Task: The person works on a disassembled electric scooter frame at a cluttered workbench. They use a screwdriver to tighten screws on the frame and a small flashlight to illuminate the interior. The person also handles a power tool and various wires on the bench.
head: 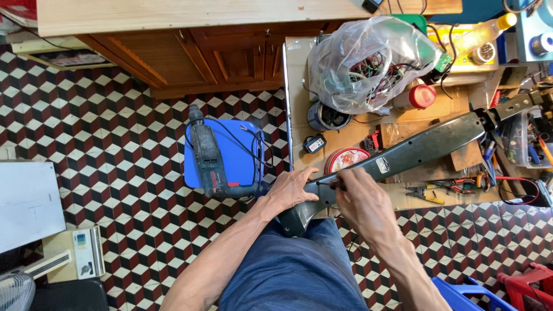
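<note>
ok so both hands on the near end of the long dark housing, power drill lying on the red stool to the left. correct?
Not quite: the stool under the power drill is blue, not red, as the head view shows. The rest holds: the left hand and the right hand are both on the near end of the long dark housing, and the drill lies to their left.

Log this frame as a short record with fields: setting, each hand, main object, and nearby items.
setting: seated person, patterned tile floor, low workboard ahead
left hand: left hand grips the near end of the long dark casing
right hand: right hand on the casing, fingers closed on a small dark tool; its tip is hidden
main object: casing lies slanted from lap to upper right
nearby: power drill on a blue stool, plastic bag of wires, round red tin, pliers
</note>
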